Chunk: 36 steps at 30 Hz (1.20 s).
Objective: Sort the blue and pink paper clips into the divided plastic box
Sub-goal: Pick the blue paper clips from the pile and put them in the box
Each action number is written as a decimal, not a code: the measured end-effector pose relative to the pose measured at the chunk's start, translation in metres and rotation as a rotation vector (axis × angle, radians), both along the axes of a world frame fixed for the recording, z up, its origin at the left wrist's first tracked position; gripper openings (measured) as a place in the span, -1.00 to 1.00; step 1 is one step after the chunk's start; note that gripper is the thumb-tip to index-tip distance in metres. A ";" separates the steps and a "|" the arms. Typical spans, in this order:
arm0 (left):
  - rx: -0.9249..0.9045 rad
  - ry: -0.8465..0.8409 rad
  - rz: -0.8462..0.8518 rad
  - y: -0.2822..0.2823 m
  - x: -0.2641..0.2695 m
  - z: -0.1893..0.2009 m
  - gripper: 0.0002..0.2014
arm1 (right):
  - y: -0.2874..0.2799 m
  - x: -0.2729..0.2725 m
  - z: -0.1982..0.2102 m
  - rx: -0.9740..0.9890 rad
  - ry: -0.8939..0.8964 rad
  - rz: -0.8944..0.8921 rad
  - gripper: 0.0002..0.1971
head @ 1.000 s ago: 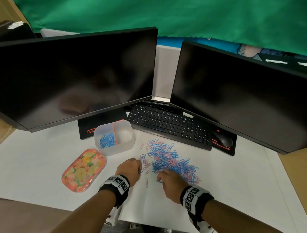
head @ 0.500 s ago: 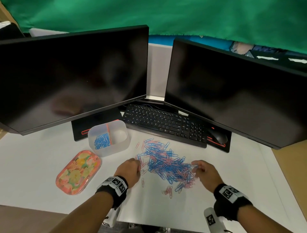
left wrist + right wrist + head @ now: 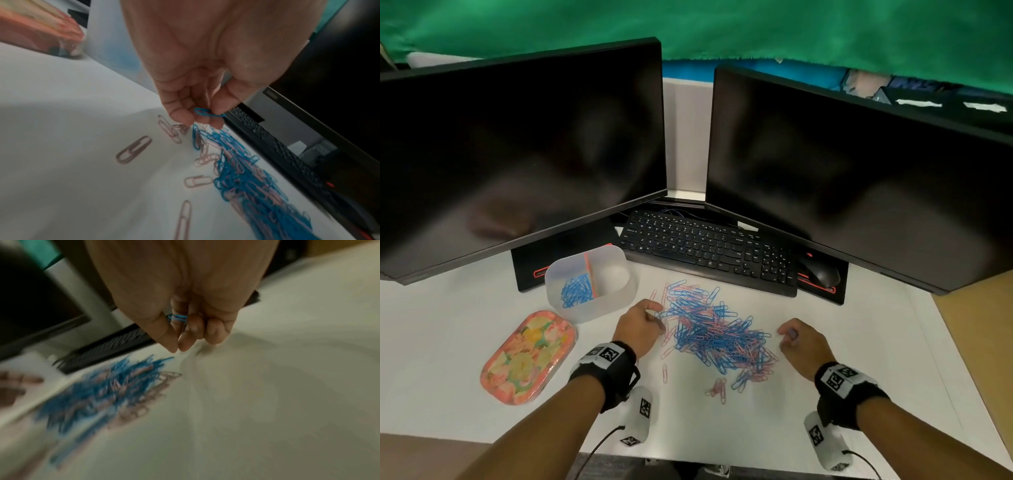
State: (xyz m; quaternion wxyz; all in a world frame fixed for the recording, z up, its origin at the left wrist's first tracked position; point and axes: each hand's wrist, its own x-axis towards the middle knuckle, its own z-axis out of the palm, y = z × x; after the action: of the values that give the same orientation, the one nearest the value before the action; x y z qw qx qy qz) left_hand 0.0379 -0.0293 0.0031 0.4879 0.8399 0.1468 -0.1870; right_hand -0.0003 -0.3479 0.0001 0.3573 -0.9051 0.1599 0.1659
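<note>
Picking step: left hand [image 3: 197,68] pinching blue clip [image 3: 206,112], right hand [image 3: 185,308] gripping another blue clip [image 3: 177,317]; next, dropping both into divided box [image 3: 619,301] blue compartment.

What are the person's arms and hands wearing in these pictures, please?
Both forearms are bare, with no sleeves. The left hand and the right hand each have a black wrist strap with white square-patterned markers. A white marker-tagged camera pod hangs under each wrist, trailing a black cable.
</note>
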 end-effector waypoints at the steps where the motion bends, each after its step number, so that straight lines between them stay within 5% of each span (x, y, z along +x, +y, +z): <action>1: -0.047 0.019 0.043 -0.001 0.002 0.001 -0.69 | 0.003 0.001 0.001 -0.023 -0.023 0.063 -0.79; 7: -0.221 0.166 0.266 0.002 0.013 0.006 -0.89 | 0.013 0.017 0.003 -0.117 -0.075 0.302 -0.73; 20: 0.451 0.077 -0.008 -0.006 0.017 -0.001 -0.90 | 0.005 0.021 -0.005 -0.157 -0.002 0.366 -0.78; 36: 0.575 0.097 -0.209 -0.017 0.015 0.005 -0.84 | 0.014 0.023 -0.003 -0.136 -0.047 0.409 -0.78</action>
State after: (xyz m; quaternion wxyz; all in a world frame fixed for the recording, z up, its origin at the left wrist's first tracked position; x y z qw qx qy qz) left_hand 0.0533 -0.0467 0.0083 0.2008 0.9442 0.1295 -0.2268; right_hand 0.0231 -0.3334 -0.0030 0.2582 -0.9443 -0.0245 0.2026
